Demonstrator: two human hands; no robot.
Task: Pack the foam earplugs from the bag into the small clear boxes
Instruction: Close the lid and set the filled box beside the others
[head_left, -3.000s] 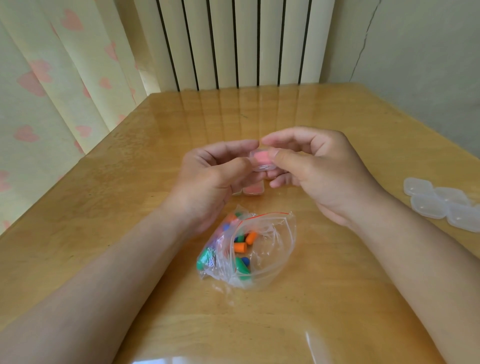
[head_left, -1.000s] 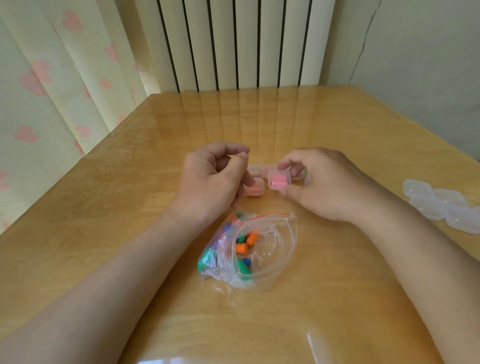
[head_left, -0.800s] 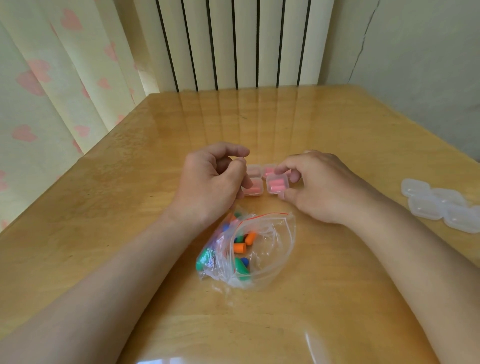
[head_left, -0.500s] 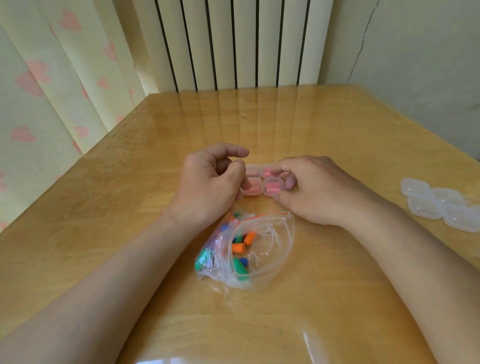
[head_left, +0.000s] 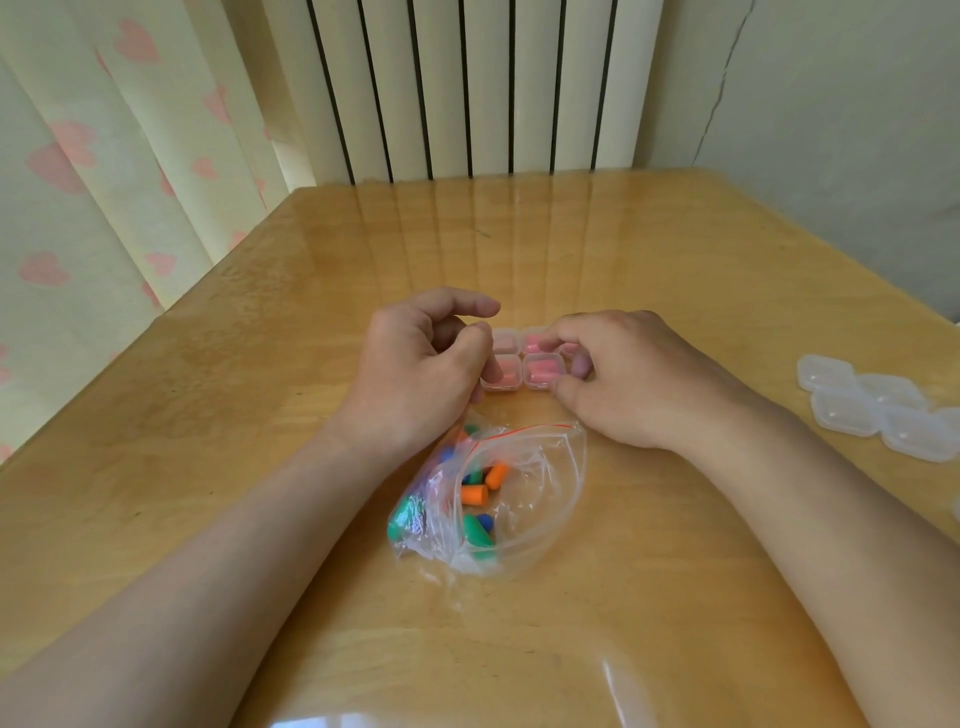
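Four small clear boxes with pink earplugs stand in a two-by-two block at the table's middle. My right hand (head_left: 634, 379) pinches the front-right box (head_left: 543, 370) between thumb and fingertips, set down beside the front-left box (head_left: 506, 373). My left hand (head_left: 415, 374) rests loosely curled against the left side of the block and grips nothing. The open zip bag (head_left: 535, 467) lies just in front of both hands, with orange, green and blue earplugs (head_left: 475, 493) inside.
Several empty clear boxes (head_left: 883, 410) lie in a cluster near the right edge of the wooden table (head_left: 623, 260). A radiator and a heart-print curtain stand behind and to the left of the table.
My right hand brought the pink-filled box down from between both hands and slid it left onto the table against the other boxes. My left hand let go and settled beside the block.
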